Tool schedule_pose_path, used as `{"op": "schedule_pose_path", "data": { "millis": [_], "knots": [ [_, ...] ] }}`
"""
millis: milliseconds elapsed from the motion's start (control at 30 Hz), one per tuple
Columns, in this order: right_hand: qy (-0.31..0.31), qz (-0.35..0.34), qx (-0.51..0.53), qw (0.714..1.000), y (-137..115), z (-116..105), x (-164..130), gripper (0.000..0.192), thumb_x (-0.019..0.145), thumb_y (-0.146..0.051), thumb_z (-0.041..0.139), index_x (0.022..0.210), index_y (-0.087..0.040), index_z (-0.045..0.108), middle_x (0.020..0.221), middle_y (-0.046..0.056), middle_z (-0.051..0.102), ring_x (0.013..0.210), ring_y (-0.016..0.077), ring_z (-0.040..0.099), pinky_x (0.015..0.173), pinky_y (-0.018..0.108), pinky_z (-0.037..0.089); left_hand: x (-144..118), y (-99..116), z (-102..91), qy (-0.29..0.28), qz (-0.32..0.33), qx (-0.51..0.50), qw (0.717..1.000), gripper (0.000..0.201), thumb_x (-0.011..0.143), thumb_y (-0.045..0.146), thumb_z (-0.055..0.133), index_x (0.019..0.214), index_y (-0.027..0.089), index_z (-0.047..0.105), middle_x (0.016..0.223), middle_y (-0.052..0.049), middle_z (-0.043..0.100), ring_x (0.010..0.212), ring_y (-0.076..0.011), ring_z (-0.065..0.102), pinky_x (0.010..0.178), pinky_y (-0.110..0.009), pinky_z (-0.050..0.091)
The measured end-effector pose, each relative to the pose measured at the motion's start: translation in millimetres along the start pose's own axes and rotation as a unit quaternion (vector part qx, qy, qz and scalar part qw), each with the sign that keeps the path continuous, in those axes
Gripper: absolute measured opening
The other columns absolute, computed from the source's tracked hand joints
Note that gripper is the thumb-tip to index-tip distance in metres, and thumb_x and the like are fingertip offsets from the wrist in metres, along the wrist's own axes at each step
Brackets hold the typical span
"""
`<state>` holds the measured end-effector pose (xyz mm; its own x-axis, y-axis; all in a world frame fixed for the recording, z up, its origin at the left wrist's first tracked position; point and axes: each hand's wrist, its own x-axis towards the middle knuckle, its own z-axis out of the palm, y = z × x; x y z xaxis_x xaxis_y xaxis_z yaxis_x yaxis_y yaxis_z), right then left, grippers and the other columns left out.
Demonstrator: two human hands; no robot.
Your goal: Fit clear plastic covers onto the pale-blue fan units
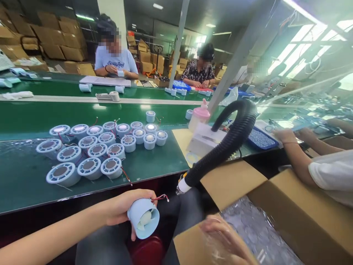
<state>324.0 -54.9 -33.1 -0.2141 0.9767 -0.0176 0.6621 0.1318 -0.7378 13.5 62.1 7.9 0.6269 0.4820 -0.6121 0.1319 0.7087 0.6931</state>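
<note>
My left hand (124, 208) grips a pale blue round fan housing (143, 219) with red and white wires trailing from it, held below the table's front edge over my lap. My right hand (223, 239) is blurred and rests on clear plastic wrap at the open cardboard box (303, 217) to my right; whether it grips the wrap I cannot tell. On the green table (24, 180) in front lie several more of the same fan housings (88, 151), set face up in rows.
A black corrugated hose (228, 143) arcs from the table down toward my lap. A white box (206, 141) and a pink-capped bottle (199, 117) stand behind it. A co-worker's arm (295, 152) reaches in at the right. Other people sit across the conveyor.
</note>
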Motion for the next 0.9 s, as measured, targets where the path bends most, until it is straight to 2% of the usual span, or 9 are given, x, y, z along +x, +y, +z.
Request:
{"op": "schedule_pose_path", "data": {
  "millis": [67,133,267,333,467,533,600,733,900],
  "knots": [
    [-0.029,-0.104,0.012,0.994,-23,18,13,0.052,0.081,-0.039,0.059,0.130,-0.027,0.051,0.126,0.013,0.053,0.116,0.0321,0.055,0.091,0.040,0.051,2,-5,6.8,-0.013,0.005,0.092,0.996,0.036,0.082,0.050,0.047,0.081,0.016,0.057,0.063,0.000,0.052,0.045,-0.0115,0.048,0.030,-0.016,0.031],
    [-0.007,-0.129,-0.041,0.991,-46,37,29,0.058,0.080,-0.034,0.060,0.136,-0.028,0.045,0.125,0.014,0.051,0.111,0.0309,0.057,0.088,0.041,0.052,1,-7,12.8,-0.011,0.064,0.232,0.971,0.032,0.085,0.045,0.046,0.082,0.016,0.060,0.070,-0.001,0.054,0.053,-0.0117,0.050,0.037,-0.017,0.036],
    [0.009,-0.108,-0.124,0.986,-71,62,55,0.055,0.076,-0.022,0.066,0.129,-0.027,0.053,0.126,0.014,0.050,0.107,0.0324,0.055,0.085,0.047,0.052,-7,-10,23.1,0.045,0.202,0.496,0.843,0.022,0.089,0.028,0.046,0.095,0.023,0.067,0.099,-0.002,0.057,0.085,-0.0175,0.058,0.077,-0.027,0.045],
    [0.005,-0.099,-0.136,0.986,-72,67,61,0.042,0.072,-0.015,0.069,0.113,-0.024,0.063,0.126,0.014,0.052,0.107,0.0324,0.054,0.086,0.047,0.051,-10,-14,26.3,0.089,0.213,0.544,0.807,0.024,0.090,0.027,0.045,0.100,0.025,0.066,0.102,-0.003,0.057,0.086,-0.0185,0.058,0.078,-0.029,0.044],
    [0.000,-0.082,-0.120,0.989,-68,68,64,0.019,0.067,-0.007,0.072,0.079,-0.021,0.069,0.125,0.011,0.054,0.108,0.0320,0.053,0.085,0.046,0.050,-8,-22,26.6,0.118,0.233,0.503,0.824,0.019,0.090,0.027,0.047,0.093,0.022,0.065,0.098,-0.003,0.057,0.087,-0.0180,0.057,0.079,-0.028,0.043],
    [-0.010,-0.060,-0.052,0.997,-70,66,62,0.016,0.065,-0.014,0.077,0.075,-0.022,0.067,0.124,0.009,0.054,0.108,0.0297,0.055,0.085,0.043,0.050,-5,-26,24.2,0.131,0.255,0.455,0.843,0.013,0.087,0.028,0.055,0.093,0.021,0.063,0.096,-0.003,0.058,0.088,-0.0181,0.057,0.080,-0.028,0.043],
    [-0.016,-0.026,0.046,0.998,-74,63,60,0.008,0.071,-0.024,0.074,0.073,-0.022,0.066,0.120,0.007,0.055,0.107,0.0253,0.056,0.086,0.037,0.050,-1,-31,21.1,0.148,0.272,0.411,0.858,0.025,0.077,0.034,0.069,0.096,0.020,0.062,0.094,-0.002,0.058,0.087,-0.0190,0.056,0.077,-0.028,0.044],
    [-0.006,0.027,0.177,0.984,-82,52,57,0.026,0.086,-0.028,0.055,0.063,-0.020,0.065,0.106,0.006,0.060,0.100,0.0194,0.059,0.084,0.029,0.048,3,-41,17.0,0.149,0.297,0.380,0.863,0.057,0.053,0.046,0.084,0.101,0.022,0.063,0.094,-0.003,0.053,0.085,-0.0205,0.055,0.073,-0.029,0.046],
    [0.022,0.086,0.253,0.963,-82,46,59,0.028,0.076,-0.030,0.063,0.050,-0.019,0.064,0.091,0.007,0.066,0.087,0.0207,0.063,0.066,0.026,0.050,3,-46,16.2,0.111,0.278,0.406,0.863,0.067,0.058,0.040,0.083,0.120,0.028,0.059,0.105,-0.006,0.053,0.099,-0.0245,0.055,0.091,-0.040,0.045]
  ]
}}
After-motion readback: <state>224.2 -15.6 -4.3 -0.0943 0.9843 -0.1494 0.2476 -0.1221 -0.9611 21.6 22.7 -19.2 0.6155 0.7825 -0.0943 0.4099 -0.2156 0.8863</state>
